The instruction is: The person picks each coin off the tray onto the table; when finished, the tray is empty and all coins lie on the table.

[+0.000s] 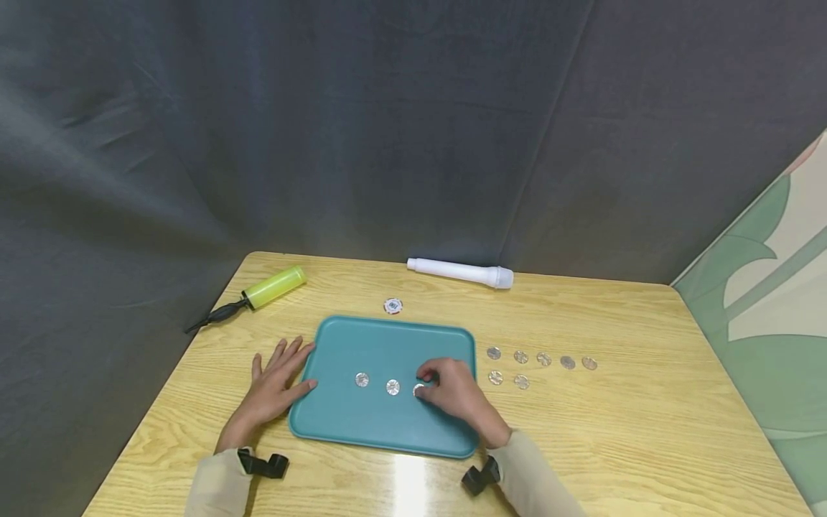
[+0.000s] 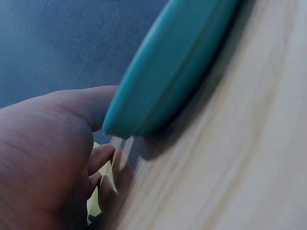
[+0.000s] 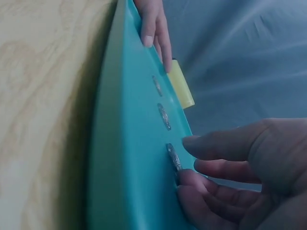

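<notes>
Round silvery metallic-looking coin (image 3: 173, 156) on rectangular teal tray (image 1: 381, 345), right of two similar coins (image 1: 393, 388); right hand (image 1: 456, 393) touching it, thumb and forefinger apart; left hand (image 1: 274, 386), fingers spread, touching tray's left rim.

Near the right edge of the teal rectangular tray (image 1: 381, 337), the right hand (image 1: 455, 391) partly covers a round silver disc (image 1: 416, 390); whether the fingers pinch it cannot be told. Markings on the matching silver discs (image 1: 544, 359) past that edge are too small to read. In the left wrist view the grain of the pale wooden table (image 1: 646, 402) is blurred, the picture's top cuts off the tray, and the left hand (image 2: 43, 148) hides most of the yellow-green cylindrical pump (image 1: 276, 288).
</notes>
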Demonstrator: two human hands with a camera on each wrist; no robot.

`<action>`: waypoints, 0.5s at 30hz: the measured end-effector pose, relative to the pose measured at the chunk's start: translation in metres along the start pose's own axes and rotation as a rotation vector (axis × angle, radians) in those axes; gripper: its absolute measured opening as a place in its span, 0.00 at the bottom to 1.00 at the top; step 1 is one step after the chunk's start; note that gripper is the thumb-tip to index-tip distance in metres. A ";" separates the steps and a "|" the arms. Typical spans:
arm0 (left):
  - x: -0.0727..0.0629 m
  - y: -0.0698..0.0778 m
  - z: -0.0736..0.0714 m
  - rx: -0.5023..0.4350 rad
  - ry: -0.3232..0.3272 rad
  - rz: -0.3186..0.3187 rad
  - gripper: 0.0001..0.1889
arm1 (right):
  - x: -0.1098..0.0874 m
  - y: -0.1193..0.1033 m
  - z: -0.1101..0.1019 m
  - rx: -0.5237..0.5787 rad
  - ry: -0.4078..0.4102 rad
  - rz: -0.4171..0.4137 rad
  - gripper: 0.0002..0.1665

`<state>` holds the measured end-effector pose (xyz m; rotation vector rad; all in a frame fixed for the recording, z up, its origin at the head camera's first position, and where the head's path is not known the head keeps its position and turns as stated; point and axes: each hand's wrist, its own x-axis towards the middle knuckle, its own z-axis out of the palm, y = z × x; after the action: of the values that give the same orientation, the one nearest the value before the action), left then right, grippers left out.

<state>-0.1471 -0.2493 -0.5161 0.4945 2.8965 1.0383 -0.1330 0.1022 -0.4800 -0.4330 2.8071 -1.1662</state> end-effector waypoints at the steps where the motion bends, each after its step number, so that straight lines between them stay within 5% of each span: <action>1: 0.000 0.000 0.000 0.001 -0.003 -0.002 0.36 | 0.000 0.000 0.001 -0.009 -0.005 -0.003 0.12; 15: 0.000 -0.002 0.001 0.004 -0.008 -0.002 0.36 | -0.003 -0.001 0.010 -0.056 -0.005 -0.051 0.14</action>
<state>-0.1480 -0.2501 -0.5184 0.4954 2.8920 1.0281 -0.1284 0.0954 -0.4865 -0.5140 2.8461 -1.0960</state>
